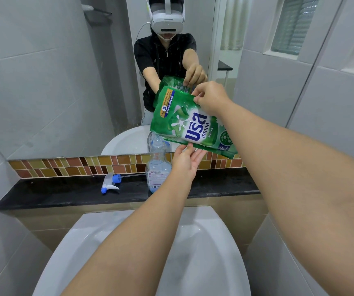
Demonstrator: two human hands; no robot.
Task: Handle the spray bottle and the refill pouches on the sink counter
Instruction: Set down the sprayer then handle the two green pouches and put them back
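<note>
A green refill pouch (pixel 190 122) is held tilted in the air, its lower left corner just over the open neck of a clear spray bottle (pixel 158 167). The bottle stands upright on the black counter ledge (pixel 65 193) with some pale blue liquid at its bottom. My right hand (pixel 211 99) pinches the pouch's upper edge. My left hand (pixel 185 161) supports its lower edge from below, fingers against it. The unscrewed spray head (pixel 111 182), white with blue trigger and collar, lies on the ledge left of the bottle.
A white sink basin (pixel 141 253) sits below my arms in front of the ledge. A strip of brown and orange mosaic tiles (pixel 75 165) runs behind the ledge, with a large mirror (pixel 65 71) above it reflecting a person. Grey tiled walls close both sides.
</note>
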